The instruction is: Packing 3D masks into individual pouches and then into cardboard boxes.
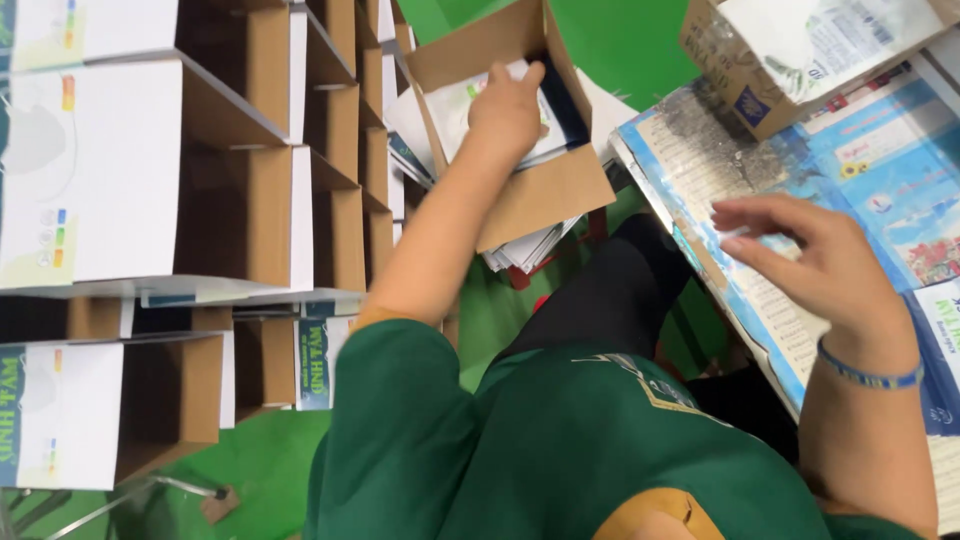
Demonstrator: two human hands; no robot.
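Observation:
My left hand (pixel 506 112) reaches down into an open brown cardboard box (pixel 540 195) on the floor and rests on a stack of flat white packets (pixel 455 105) inside it; whether the fingers grip one I cannot tell. My right hand (pixel 810 255) hovers with fingers spread over a table covered with a blue printed sheet (pixel 870 165), holding nothing. A blue beaded bracelet (pixel 868 376) circles that wrist. My green shirt (pixel 540 440) and dark trousers (pixel 610 300) fill the lower middle.
Stacks of folded white-and-brown cartons (pixel 200 200) stand at the left. Another carton holding plastic-wrapped packets (pixel 800 50) sits on the table at top right. More flat packets (pixel 530 245) lie under the open box. The floor is green (pixel 620 40).

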